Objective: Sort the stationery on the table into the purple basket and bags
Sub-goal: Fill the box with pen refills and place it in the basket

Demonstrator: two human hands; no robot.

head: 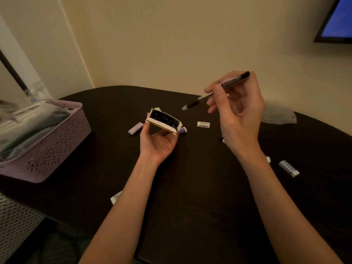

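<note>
My left hand [159,141] grips a small white box [163,121] with its open end toward me and dark pens packed inside. My right hand [238,111] is raised to the right of it and pinches a black pen [217,91], tip pointing down-left toward the box. The purple basket [47,147] stands at the table's left edge, filled with clear bags. Erasers lie on the dark table [190,197]: a lilac one [135,128], a white one [203,124], another [289,168] at the right, one [115,197] partly under my left forearm.
A crumpled clear bag [279,115] lies at the table's far right. A small purple-white eraser [183,129] peeks out behind the box. A screen [337,20] hangs on the wall top right. A white perforated bin [17,223] stands below the basket.
</note>
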